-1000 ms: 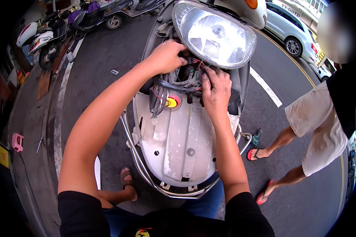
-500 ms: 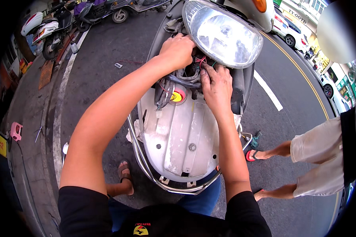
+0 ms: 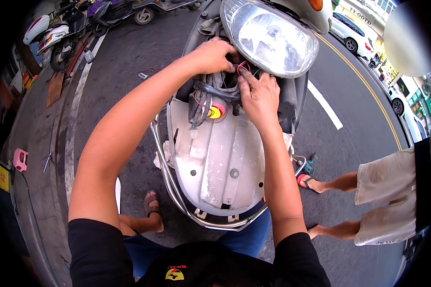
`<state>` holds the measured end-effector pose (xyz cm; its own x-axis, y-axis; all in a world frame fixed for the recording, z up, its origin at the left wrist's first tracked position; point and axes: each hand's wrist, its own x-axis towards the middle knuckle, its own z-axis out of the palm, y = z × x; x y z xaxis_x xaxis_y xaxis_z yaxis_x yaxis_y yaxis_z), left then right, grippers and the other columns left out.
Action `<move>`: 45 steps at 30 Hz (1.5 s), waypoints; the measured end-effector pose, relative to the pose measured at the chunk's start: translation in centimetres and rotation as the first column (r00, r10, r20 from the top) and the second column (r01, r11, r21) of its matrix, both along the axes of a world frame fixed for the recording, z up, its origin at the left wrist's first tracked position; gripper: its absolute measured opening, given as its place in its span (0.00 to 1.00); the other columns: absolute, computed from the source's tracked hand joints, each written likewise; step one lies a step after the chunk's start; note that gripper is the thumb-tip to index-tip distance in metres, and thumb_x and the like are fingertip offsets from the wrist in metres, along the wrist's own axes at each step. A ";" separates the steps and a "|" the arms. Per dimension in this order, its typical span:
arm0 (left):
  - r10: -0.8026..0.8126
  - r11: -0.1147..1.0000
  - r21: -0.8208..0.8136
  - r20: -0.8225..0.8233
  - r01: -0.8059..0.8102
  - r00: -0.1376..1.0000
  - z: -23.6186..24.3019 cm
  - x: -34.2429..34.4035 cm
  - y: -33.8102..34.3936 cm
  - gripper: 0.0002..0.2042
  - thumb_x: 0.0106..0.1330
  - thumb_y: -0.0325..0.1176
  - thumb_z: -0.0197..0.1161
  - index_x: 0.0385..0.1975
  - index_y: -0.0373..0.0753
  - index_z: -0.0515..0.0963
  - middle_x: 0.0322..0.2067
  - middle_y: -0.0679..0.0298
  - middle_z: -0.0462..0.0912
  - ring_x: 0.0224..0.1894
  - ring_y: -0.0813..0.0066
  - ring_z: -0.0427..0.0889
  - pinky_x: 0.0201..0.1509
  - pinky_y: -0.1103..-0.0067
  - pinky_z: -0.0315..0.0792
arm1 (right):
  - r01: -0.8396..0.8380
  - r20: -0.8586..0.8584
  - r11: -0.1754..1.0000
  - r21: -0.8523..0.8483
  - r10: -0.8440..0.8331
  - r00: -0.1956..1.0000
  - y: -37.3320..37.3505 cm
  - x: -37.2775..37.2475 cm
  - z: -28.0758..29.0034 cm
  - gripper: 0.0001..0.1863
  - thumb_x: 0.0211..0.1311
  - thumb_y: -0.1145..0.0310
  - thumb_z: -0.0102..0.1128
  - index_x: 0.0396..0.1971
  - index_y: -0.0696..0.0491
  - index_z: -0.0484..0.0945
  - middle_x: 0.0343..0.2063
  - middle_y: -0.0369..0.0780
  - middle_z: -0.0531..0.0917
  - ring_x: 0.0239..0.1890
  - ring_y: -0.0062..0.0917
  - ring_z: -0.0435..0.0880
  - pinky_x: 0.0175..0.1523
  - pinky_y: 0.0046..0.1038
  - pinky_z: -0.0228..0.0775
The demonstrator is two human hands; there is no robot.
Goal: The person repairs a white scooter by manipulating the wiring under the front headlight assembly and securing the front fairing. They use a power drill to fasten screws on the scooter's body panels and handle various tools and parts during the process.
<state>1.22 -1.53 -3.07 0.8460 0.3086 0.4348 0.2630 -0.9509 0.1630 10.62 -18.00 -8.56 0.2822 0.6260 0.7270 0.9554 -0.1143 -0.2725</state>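
My left hand reaches into the opened scooter front beneath the clear headlight, fingers curled among dark parts, their tips hidden. My right hand has its bent fingers at thin red and green wires just below the lamp; what they grip is hidden. A loom of grey-black cables hangs over a round yellow and red part. Below lies the scuffed pale inner panel, edged by a bent chrome rail.
Parked scooters line the upper left. A pink plastic item lies on pavement at left. A person in light shorts stands close at right, beside a green tool. White cars are along the road.
My left hand has shifted within the cavity and my right fingers have moved slightly upward. The person at right appears lower and farther right in view; the camera view has shifted a little.
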 end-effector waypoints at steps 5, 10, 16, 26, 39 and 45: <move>0.165 0.985 0.050 -0.046 -0.162 0.985 0.7 0.2 -2.2 0.17 0.48 0.36 0.65 0.40 0.43 0.82 0.42 0.56 0.82 0.52 0.58 0.75 0.56 0.67 0.70 | 0.002 0.041 0.995 0.099 -0.006 0.999 0.6 0.4 -0.6 0.15 0.58 0.60 0.56 0.42 0.49 0.82 0.36 0.46 0.76 0.43 0.40 0.73 0.52 0.41 0.60; 0.265 0.959 0.118 -0.044 -0.258 0.963 0.4 0.7 -3.0 0.14 0.49 0.33 0.64 0.37 0.38 0.82 0.41 0.55 0.82 0.51 0.59 0.77 0.55 0.68 0.71 | -0.055 0.011 0.967 0.248 0.054 0.998 0.2 0.5 -1.2 0.12 0.57 0.64 0.56 0.38 0.51 0.81 0.34 0.43 0.77 0.41 0.38 0.73 0.51 0.37 0.62; 0.323 0.919 0.241 -0.001 -0.313 0.946 0.0 0.9 -3.4 0.13 0.50 0.32 0.63 0.36 0.35 0.81 0.41 0.54 0.83 0.51 0.62 0.77 0.53 0.67 0.70 | -0.134 -0.088 0.951 0.278 0.164 0.983 -1.1 0.7 -1.7 0.12 0.56 0.67 0.59 0.40 0.52 0.81 0.42 0.45 0.78 0.47 0.39 0.73 0.54 0.36 0.64; 0.311 0.913 0.309 -0.099 -0.267 0.945 0.5 0.9 -3.5 0.13 0.52 0.34 0.62 0.36 0.36 0.82 0.42 0.56 0.83 0.51 0.64 0.78 0.52 0.67 0.71 | -0.098 0.203 0.965 0.242 0.049 0.978 -2.6 -0.5 -0.5 0.17 0.52 0.69 0.61 0.43 0.54 0.80 0.48 0.44 0.77 0.49 0.39 0.73 0.55 0.38 0.63; 0.293 0.925 0.296 -0.162 -0.237 0.942 0.6 0.9 -2.3 0.17 0.54 0.36 0.58 0.43 0.38 0.80 0.46 0.59 0.82 0.55 0.64 0.74 0.57 0.62 0.65 | -0.174 0.234 0.984 -0.037 0.178 0.956 -1.2 0.3 1.3 0.21 0.61 0.57 0.56 0.46 0.57 0.77 0.48 0.45 0.79 0.48 0.39 0.75 0.53 0.37 0.63; 0.159 0.984 0.080 0.032 -0.161 0.987 0.5 0.7 -1.4 0.20 0.52 0.38 0.64 0.47 0.42 0.79 0.44 0.54 0.81 0.56 0.58 0.72 0.59 0.62 0.63 | -0.170 0.255 0.985 -0.043 0.175 0.951 -1.1 0.7 1.2 0.20 0.61 0.57 0.55 0.45 0.58 0.78 0.47 0.44 0.79 0.48 0.39 0.74 0.51 0.38 0.64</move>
<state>1.91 -2.95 -2.58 0.7771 0.4017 0.4846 0.4102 -0.9071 0.0942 11.37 -19.09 -7.39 -0.0257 0.6642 0.7471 0.9983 0.0556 -0.0150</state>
